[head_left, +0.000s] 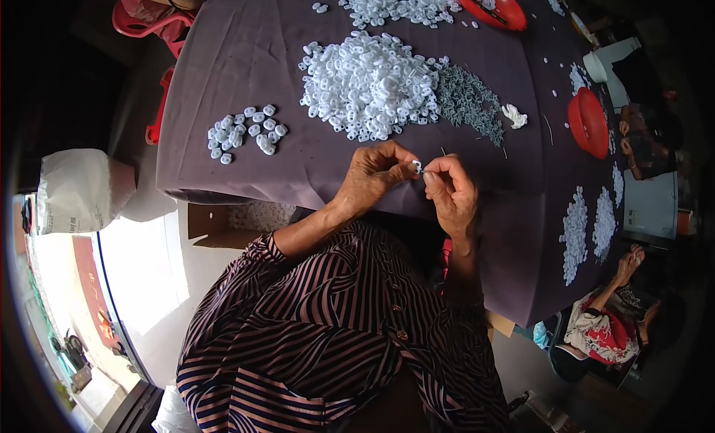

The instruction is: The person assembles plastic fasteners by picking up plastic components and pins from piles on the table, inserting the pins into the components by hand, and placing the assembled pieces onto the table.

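Two hands pinching one small white piece just above the near table edge

The left hand (372,172) and right hand (450,191) are meeting fingertip to fingertip, both gripping a small white piece (417,165) between them, over the purple cloth (238,53) close to its near edge; bare cloth is lying open around both hands. Just beyond the hands a big white pile (369,83) is sitting beside grey pins (469,101); a small cluster (246,131) is lying well to the left

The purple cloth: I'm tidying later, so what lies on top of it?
On the purple cloth: white plastic pieces in piles, grey pins, two red bowls. The table underneath is covered.
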